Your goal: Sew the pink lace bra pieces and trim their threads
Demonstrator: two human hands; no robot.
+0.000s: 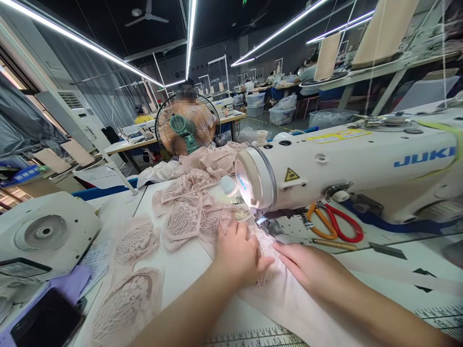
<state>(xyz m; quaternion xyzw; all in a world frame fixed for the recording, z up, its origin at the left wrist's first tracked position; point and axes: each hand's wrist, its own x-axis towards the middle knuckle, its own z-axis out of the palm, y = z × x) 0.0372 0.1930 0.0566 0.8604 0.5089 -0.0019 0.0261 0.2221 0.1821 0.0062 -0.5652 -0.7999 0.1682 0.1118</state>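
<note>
A beige lace bra (265,250) lies under the lit needle area of a white JUKI sewing machine (300,168). My left hand (238,250) rests on the lace just in front of the needle, fingers spread and bent, thumb apart to the right. At the bra's right edge, my right hand (298,260) pinches the fabric between thumb and fingers. The needle tip itself is too small and bright to make out. Plain pale fabric (285,303) trails from between my hands toward the table's front edge. More joined lace bra pieces (184,214) lie left of my left hand.
Orange-handled scissors (321,222) and red-handled scissors (345,224) lie below the machine arm. Lace cups (126,299) spread across the left tabletop. A dark phone (47,318) sits at lower left, near another white machine (50,231). A large fan (183,127) stands beyond, with people behind.
</note>
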